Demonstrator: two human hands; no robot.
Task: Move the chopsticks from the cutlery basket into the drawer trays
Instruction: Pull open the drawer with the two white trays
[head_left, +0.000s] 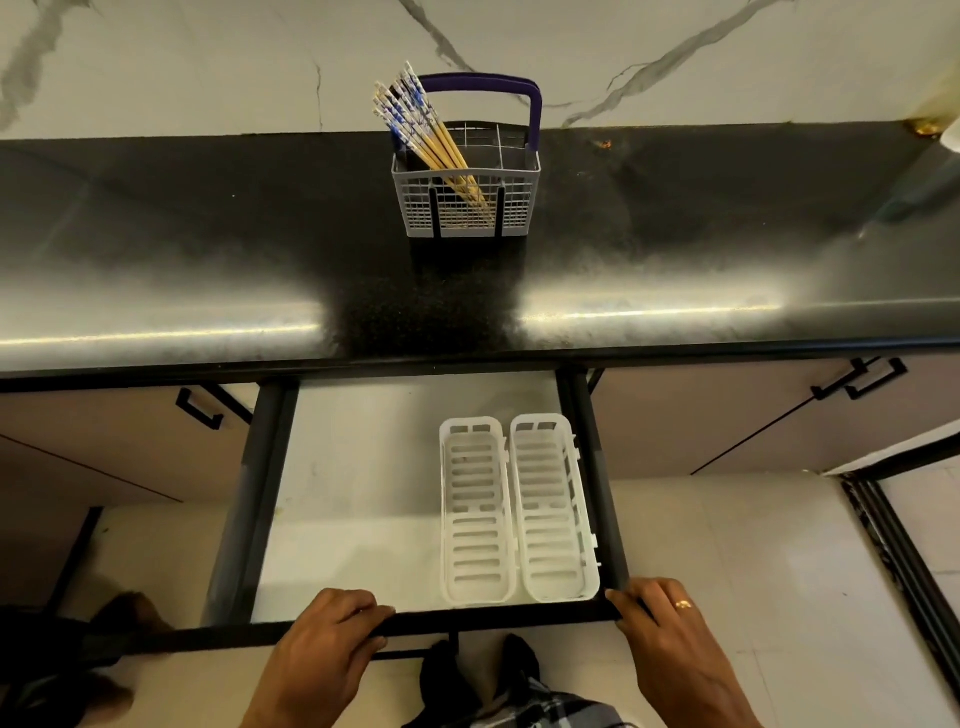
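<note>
A grey cutlery basket (511, 208) with a purple handle stands on the black countertop, at the middle back. Several bamboo chopsticks (421, 124) with blue-and-white tops lean to the left out of it. Below the counter a drawer (358, 493) is pulled open. Two empty white slotted trays (475, 512) lie side by side on its right half. My left hand (327, 644) grips the drawer's black front edge left of centre. My right hand (660, 634), with a ring on one finger, grips the same edge at its right corner.
The black countertop (208, 249) runs the full width, backed by a white marble wall. Closed cabinet doors with black handles (860, 382) flank the drawer. A dark door frame (898, 545) stands at the lower right. My feet show on the pale floor below the drawer.
</note>
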